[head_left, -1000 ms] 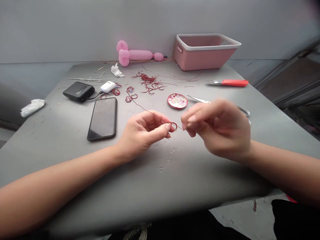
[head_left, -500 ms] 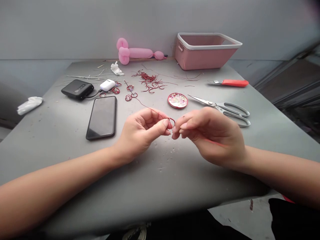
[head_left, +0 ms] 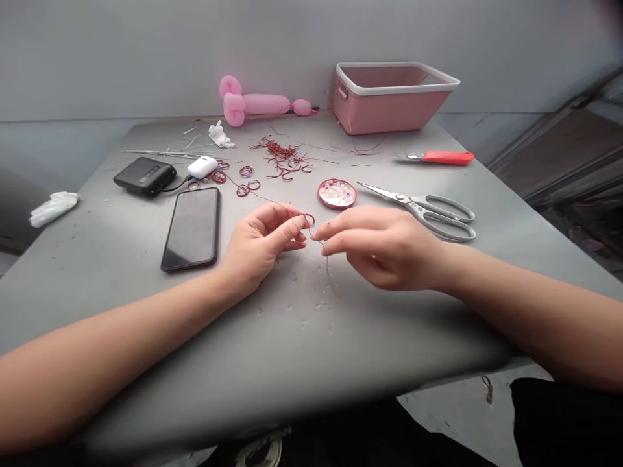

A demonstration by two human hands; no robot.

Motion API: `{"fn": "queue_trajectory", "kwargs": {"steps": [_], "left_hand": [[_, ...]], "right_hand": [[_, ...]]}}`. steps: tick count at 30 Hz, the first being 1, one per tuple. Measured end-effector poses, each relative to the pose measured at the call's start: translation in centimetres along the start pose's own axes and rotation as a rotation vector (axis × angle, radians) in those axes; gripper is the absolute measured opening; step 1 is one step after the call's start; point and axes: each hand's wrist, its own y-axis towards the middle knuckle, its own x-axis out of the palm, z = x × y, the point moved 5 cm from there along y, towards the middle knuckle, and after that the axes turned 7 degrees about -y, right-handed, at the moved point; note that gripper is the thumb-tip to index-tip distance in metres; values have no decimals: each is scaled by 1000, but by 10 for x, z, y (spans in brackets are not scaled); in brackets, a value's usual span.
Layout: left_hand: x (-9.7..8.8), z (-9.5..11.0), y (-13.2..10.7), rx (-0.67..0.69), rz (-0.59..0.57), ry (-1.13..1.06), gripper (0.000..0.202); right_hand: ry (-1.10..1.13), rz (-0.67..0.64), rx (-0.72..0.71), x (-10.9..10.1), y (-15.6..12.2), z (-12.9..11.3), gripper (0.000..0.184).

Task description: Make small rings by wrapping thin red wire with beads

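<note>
My left hand (head_left: 260, 243) pinches a thin red wire (head_left: 272, 202) between thumb and forefinger, where the wire curls into a small loop (head_left: 308, 220). The wire trails back over the grey table (head_left: 292, 337) to several red wire rings (head_left: 247, 188). My right hand (head_left: 382, 246) meets the left at the loop, its fingertips pinched on the wire's free end, which hangs down below them. A round red lid with pale beads (head_left: 337, 193) lies just beyond my hands.
Scissors (head_left: 428, 209) lie right of the lid, a red-handled cutter (head_left: 440, 157) further back. A black phone (head_left: 192, 228), a power bank (head_left: 145, 176) and a white earbud case (head_left: 202, 167) sit left. A pink basket (head_left: 392, 96), pink balloon (head_left: 257, 104) and wire scraps (head_left: 282, 155) are behind.
My right hand has come down and left from a raised, blurred position to meet the left hand at the loop. Both hands have drifted slightly left and away from me.
</note>
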Motion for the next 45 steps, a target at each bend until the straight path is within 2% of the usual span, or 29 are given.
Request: {"fn": "queue_trajectory", "kwargs": {"steps": [3, 5, 7, 9, 19, 24, 29, 33, 36, 38, 40, 42, 45], "left_hand": [[1, -1, 0, 21, -11, 38, 21], [2, 1, -2, 48, -26, 83, 22], [4, 2, -3, 76, -45, 140, 22], [5, 4, -5, 99, -60, 207, 22], [9, 7, -8, 169, -86, 393, 17], [12, 6, -9, 201, -96, 449, 17], [14, 6, -12, 272, -115, 481, 16], [15, 5, -12, 319, -153, 506, 14], [15, 5, -11, 314, -162, 486, 14], [15, 4, -10, 255, -174, 405, 15], [14, 3, -8, 179, -186, 301, 17], [13, 3, -6, 123, -176, 227, 19], [12, 4, -5, 84, -162, 197, 20]], "right_hand": [[216, 112, 302, -6, 0, 16, 19], [324, 124, 476, -3, -1, 22, 5], [374, 61, 542, 4, -1, 22, 15], [385, 4, 556, 9, -1, 21, 20], [545, -77, 658, 17, -3, 26, 17], [507, -50, 710, 17, -4, 22, 9], [288, 13, 620, 16, -5, 19, 1], [219, 75, 539, 19, -5, 17, 9], [225, 91, 532, 21, -3, 16, 13], [364, 63, 576, 22, -3, 19, 11], [636, -1, 657, 26, -3, 24, 7], [915, -58, 733, 30, -4, 28, 11], [1104, -104, 801, 33, -6, 33, 15]]}}
